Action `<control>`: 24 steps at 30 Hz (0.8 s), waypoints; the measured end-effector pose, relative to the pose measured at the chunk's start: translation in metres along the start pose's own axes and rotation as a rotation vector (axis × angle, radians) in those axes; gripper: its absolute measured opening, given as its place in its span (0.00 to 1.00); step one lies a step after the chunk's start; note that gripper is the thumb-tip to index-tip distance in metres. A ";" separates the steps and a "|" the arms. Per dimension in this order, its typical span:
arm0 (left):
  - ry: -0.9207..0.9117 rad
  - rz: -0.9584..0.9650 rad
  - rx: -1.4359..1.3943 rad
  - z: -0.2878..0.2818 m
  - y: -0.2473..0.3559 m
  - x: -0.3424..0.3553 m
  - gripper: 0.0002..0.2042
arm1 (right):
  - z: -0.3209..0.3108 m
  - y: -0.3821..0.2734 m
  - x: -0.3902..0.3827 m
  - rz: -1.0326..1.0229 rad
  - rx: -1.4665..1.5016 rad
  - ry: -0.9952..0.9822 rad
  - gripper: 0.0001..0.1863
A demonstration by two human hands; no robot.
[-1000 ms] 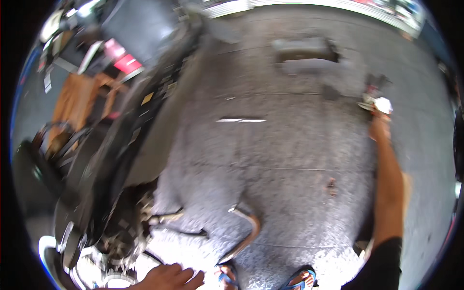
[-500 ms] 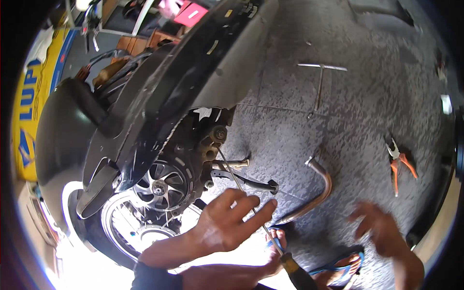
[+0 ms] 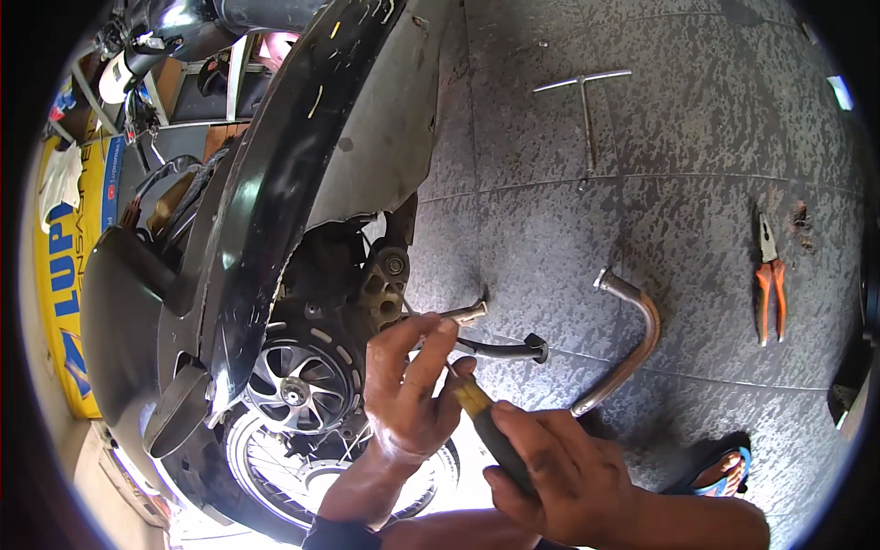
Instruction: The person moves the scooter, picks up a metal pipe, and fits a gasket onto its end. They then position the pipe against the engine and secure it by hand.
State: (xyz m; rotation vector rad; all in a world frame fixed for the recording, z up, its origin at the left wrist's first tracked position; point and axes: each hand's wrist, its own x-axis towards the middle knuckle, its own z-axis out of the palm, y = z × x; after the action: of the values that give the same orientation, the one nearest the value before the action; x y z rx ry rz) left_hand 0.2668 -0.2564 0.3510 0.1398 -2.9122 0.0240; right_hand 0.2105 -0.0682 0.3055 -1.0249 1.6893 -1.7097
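Observation:
My right hand (image 3: 568,467) grips the dark handle of a long screwdriver (image 3: 475,400) with a yellow collar. Ahead of it, my left hand (image 3: 408,390) has its fingers bent around the thin metal shaft. The shaft points up and left toward a metal bracket (image 3: 380,298) on the side of a black motorcycle, beside the finned fan wheel (image 3: 294,391). My left fingers hide part of the shaft, and whether its tip touches the bracket I cannot tell. Just right of the hands, a black pedal lever (image 3: 504,350) and a short metal peg (image 3: 469,313) stick out.
On the grey speckled floor lie a bent rusty pipe (image 3: 646,325), a T-handle wrench (image 3: 587,119) and orange-handled pliers (image 3: 770,275). A sandalled foot (image 3: 724,472) is at lower right. A spoked wheel (image 3: 257,467) sits below the black body panel (image 3: 266,192); a yellow banner (image 3: 64,275) hangs at left.
My right hand has come in from the right and taken hold of the screwdriver handle. My left hand has moved slightly left and up along the shaft. The view has shifted.

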 end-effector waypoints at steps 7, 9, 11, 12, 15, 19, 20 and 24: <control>0.154 -0.049 -0.005 0.012 -0.010 0.002 0.20 | 0.017 0.001 0.028 0.013 0.241 0.159 0.29; 0.144 -0.057 0.006 0.014 -0.013 0.000 0.20 | 0.015 0.005 0.039 -0.029 0.136 0.134 0.28; 0.137 -0.066 0.016 0.015 -0.014 0.000 0.19 | 0.016 0.009 0.045 -0.071 0.028 0.108 0.27; 0.135 -0.081 0.008 0.015 -0.014 0.001 0.17 | 0.018 0.013 0.046 -0.100 0.049 0.130 0.27; 0.136 -0.108 -0.002 0.016 -0.016 0.000 0.16 | 0.023 0.017 0.050 -0.136 0.083 0.166 0.27; 0.140 -0.105 0.034 0.017 -0.020 0.001 0.18 | 0.023 0.014 0.056 -0.184 -0.012 0.196 0.27; 0.140 -0.105 0.036 0.016 -0.020 0.002 0.18 | 0.022 0.013 0.056 -0.185 -0.010 0.197 0.27; 0.156 -0.144 0.007 0.016 -0.024 0.001 0.17 | 0.032 0.007 0.053 -0.100 -0.010 0.118 0.31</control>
State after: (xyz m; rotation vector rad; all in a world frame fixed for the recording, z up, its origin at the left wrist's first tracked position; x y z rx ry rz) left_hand 0.2649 -0.2807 0.3354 0.3327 -2.7399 0.0206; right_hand 0.2048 -0.1301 0.3049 -1.0475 1.7473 -1.8601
